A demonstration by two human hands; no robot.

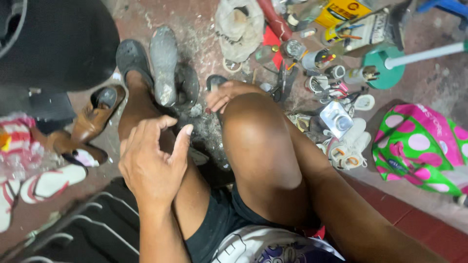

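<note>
Left hand (153, 158): fingers spread loose, holding nothing, above the thigh.
Right hand (225, 95): fingers curled around the dark shoe (214, 82), partly hidden behind the knee.
Grey sole (164, 63): well left of those fingers.

I see a dusty reddish floor (204, 39) carrying everything — a grey sole (164, 63) upturned in the middle, a brown shoe (95, 114) to the left, white sandals (46, 182) near the left edge. To the right lie small tools and spools (336, 83), and a pink-and-green spotted bag (419, 146).
</note>
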